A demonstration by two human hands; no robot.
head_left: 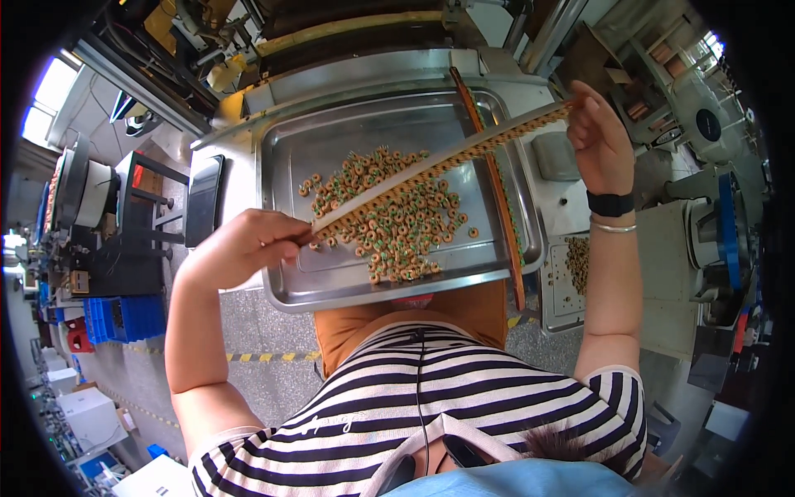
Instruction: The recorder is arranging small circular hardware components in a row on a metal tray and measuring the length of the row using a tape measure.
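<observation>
Overhead, a long slim rod (439, 163) carries small rings.

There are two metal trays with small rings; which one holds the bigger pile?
The large steel tray under the held stick holds more; the small tray at right holds few.

We are counting: two hands (248, 244), one large steel tray (290, 166), two long loaded strips (439, 161), rings (397, 224) too many to count.

Factory floor: steel sorting tray (290, 166), machinery (712, 240) around, blue parts bins (124, 319), hazard-tape floor line (265, 357).
</observation>
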